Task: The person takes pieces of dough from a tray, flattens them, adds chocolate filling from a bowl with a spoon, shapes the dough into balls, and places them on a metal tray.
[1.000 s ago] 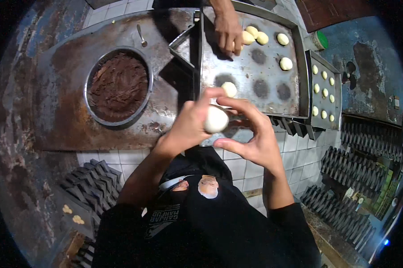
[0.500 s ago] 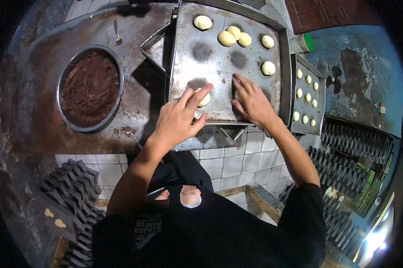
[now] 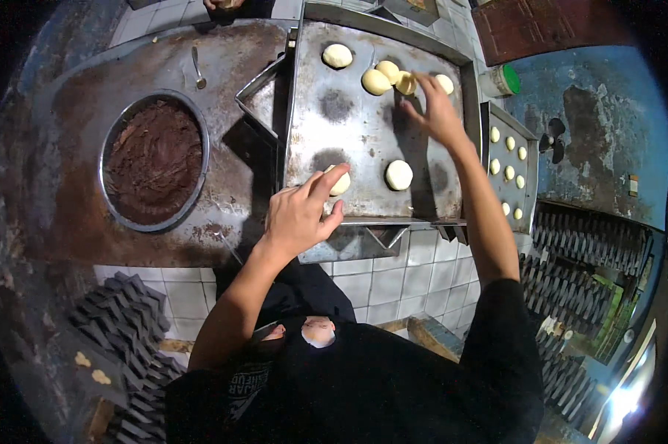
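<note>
My left hand (image 3: 297, 214) holds loose, spread fingers over one set-apart ball (image 3: 339, 186), a second ball (image 3: 399, 175) sits to their right, and my open right hand (image 3: 414, 93) reaches three clumped balls (image 3: 386, 70), seemingly unspaced yet on the tray (image 3: 371, 137).

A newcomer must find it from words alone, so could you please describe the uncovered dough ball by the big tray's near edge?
Start at the big tray, right of the round pan. By its near edge, look right of the left hand. The dough ball there stands apart, fully visible; its left neighbour is partly hidden by the fingers.
</note>
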Demonstrator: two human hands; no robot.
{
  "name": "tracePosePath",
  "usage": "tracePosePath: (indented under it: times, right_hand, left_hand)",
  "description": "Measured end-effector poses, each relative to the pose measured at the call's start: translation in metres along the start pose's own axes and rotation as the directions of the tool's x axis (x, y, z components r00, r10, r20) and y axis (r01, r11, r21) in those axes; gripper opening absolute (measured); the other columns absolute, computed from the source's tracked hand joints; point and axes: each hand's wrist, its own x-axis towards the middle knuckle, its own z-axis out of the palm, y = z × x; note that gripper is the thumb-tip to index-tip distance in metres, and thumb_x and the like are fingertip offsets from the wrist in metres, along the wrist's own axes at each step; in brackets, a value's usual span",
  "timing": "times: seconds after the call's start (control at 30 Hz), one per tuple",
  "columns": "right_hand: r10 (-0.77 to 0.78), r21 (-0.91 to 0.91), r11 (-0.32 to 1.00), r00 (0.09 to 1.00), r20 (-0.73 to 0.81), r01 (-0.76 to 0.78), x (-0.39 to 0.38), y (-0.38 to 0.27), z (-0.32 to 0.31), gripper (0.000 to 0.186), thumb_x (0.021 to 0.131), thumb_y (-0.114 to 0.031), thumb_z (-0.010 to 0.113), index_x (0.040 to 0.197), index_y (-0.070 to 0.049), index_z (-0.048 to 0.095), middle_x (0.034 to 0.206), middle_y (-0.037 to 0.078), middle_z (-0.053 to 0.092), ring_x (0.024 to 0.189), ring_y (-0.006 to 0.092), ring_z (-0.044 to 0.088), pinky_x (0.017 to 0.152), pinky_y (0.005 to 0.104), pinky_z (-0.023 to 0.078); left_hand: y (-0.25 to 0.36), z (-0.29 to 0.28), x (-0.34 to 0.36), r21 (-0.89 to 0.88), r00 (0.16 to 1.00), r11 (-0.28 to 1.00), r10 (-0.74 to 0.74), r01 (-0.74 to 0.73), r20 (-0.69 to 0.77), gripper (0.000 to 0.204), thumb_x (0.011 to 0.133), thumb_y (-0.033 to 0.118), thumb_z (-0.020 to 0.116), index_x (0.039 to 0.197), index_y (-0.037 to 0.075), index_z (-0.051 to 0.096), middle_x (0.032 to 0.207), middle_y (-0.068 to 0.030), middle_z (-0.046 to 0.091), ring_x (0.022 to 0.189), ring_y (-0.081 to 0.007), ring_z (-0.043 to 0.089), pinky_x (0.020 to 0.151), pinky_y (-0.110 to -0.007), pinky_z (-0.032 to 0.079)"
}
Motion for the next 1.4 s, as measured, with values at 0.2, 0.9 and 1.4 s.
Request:
tracePosePath:
  times: [0.2, 0.9, 1.4]
  right_hand:
    - [0.073, -0.087, 0.995, 0.983, 0.171, -0.058, 0.043, 0.035, 0.014, 0.038, 0.09, -0.026, 0.077, 0.12, -0.002, 0.071, 0.11, 0.025, 0.073, 0.098, 0.0473, 0.071, 0.09, 0.0515, 0.058]
    - [0.581, 0.955, 0.203, 0.811, 0.06, -0.216, -0.011, -0.435, 0.027, 0.022, 0.098, -0.012, 0.077, 0.11, 0.002, 0.066, 0.099, 0.002, 0.069, 0.09, 0.008, 0.063, 0.08, 0.025, 0.052]
    - [0.236, 0.628, 0.714, 0.951, 0.201, -0.31, 0.059, -0.549, 0.049, 0.038, 0.108, -0.03, 0.065, 0.097, 0.004, 0.077, 0.084, 0.011, 0.074, 0.075, 0.0156, 0.064, 0.069, 0.0325, 0.05]
  left_hand:
    - [0.0, -0.004, 0.0, -0.002, 0.999, 1.0, -0.028, 0.029, 0.036, 0.068, 0.086, 0.015, 0.077, 0.149, 0.017, 0.053, 0.085, -0.0054, 0.066, 0.071, -0.028, 0.07, 0.064, -0.041, 0.056]
    - [-0.023, -0.157, -0.015, -0.817, 0.816, 0.522, -0.566, 0.246, -0.115, 0.055, 0.114, 0.052, 0.047, 0.081, 0.009, 0.055, 0.075, 0.0035, 0.052, 0.067, -0.0059, 0.049, 0.059, -0.027, 0.04]
    - [-0.15, -0.257, -0.153, -0.56, 0.998, 0.828, -0.047, 0.016, -0.041, 0.052, 0.08, 0.016, 0.086, 0.125, 0.002, 0.063, 0.115, -0.0108, 0.071, 0.104, -0.0221, 0.069, 0.093, -0.038, 0.056]
